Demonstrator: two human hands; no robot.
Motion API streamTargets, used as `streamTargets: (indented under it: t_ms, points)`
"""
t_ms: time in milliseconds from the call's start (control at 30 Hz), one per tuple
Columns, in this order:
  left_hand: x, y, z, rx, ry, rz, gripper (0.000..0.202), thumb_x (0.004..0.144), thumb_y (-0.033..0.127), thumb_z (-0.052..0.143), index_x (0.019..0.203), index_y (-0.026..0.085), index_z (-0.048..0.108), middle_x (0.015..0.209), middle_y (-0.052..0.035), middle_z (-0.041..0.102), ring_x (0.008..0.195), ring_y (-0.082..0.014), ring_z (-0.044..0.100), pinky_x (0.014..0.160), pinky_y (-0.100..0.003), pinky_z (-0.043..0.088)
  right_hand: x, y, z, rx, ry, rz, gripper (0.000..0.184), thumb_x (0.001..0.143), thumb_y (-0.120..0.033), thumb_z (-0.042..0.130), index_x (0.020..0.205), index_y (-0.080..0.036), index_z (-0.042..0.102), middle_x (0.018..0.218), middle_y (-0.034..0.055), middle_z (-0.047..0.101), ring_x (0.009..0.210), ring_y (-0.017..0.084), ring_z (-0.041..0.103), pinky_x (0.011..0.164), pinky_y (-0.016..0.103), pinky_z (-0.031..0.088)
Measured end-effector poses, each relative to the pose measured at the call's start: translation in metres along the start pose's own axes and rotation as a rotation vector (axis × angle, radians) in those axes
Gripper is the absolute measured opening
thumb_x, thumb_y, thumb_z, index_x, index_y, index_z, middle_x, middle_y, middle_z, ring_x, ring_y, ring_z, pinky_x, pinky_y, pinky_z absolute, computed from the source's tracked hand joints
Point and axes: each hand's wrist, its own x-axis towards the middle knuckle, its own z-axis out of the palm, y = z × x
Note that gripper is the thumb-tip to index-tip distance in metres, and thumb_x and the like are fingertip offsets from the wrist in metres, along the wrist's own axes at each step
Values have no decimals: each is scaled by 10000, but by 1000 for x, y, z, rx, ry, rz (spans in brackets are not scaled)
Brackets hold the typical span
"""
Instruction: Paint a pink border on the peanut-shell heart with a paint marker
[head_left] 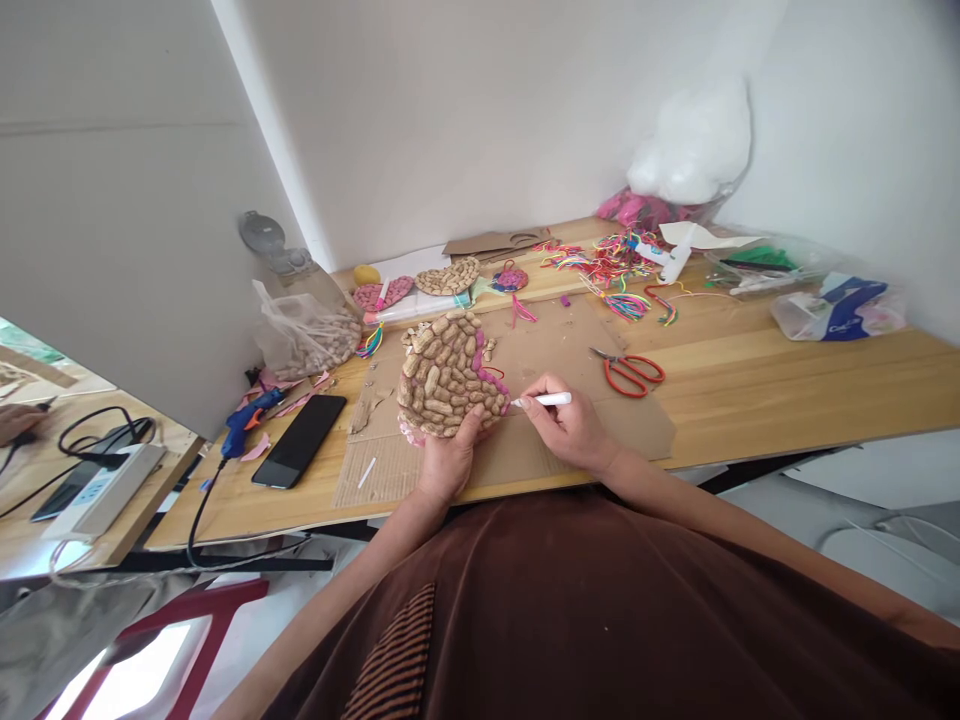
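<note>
In front of me is a craft piece covered in peanut shells (442, 375), with pink along its notched right edge. My left hand (450, 460) grips its lower edge, the thumb on top of the shells and the other fingers hidden beneath. A white marker pen (553, 399) is pinched in my right hand (566, 425). Its tip is at the pink edge on the right side of the piece. Under both hands lies a flat sheet of cardboard (555, 345). A thin red cord shows beside the notch.
Red-handled scissors (634, 372) lie to the right. A black phone (300, 440) and a blue glue gun (251, 420) with its cord are at left, near a bag of peanuts (319, 335). Colourful tassels (615, 260) and smaller shell-covered pieces (448, 278) lie at the back.
</note>
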Motion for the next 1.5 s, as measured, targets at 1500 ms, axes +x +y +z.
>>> streamTargets:
  t_ms: [1500]
  points:
    - [1, -1, -3, 56, -7, 36, 646, 881, 457, 719, 1462, 277, 501, 1458, -90, 609, 1437, -310, 492, 1218, -537, 380, -4, -1, 4, 8, -40, -118, 105, 1033, -292, 493, 988, -228, 563, 812, 26, 660, 686, 169, 594, 633, 300, 437]
